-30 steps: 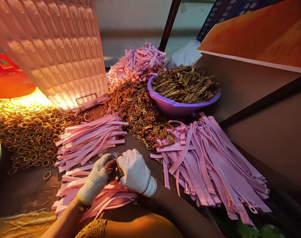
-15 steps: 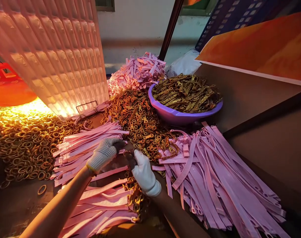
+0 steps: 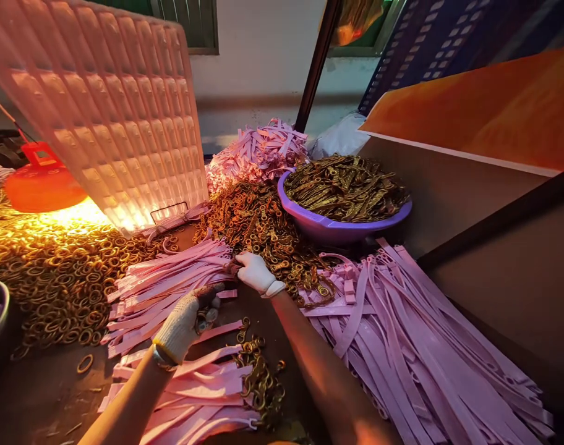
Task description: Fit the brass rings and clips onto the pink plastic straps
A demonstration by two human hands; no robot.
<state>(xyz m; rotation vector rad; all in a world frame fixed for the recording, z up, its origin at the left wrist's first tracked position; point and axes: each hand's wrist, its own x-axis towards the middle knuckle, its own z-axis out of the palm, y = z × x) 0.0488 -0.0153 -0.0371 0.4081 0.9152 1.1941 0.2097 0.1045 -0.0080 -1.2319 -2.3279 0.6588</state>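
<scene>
My left hand, in a whitish knit glove with dark fingertips, is curled above the lower row of pink straps. Small shiny bits show by its fingers, too blurred to name. My right hand, gloved in white, pinches at the right-hand ends of the upper row of pink straps, its fingertips closed on a strap end. Brass-coloured clasps with rings lie at the right ends of the lower straps. Just beyond my right hand rises a heap of brass-coloured metal pieces.
A purple basin holds more metal pieces. Loose rings spread at left under an orange lamp and a ribbed translucent panel. Long pink straps cover the right side; another pink heap lies behind.
My right hand has moved up and left to the upper straps' ends. My left hand has drawn back toward me, over the lower straps. The view has tilted up slightly.
</scene>
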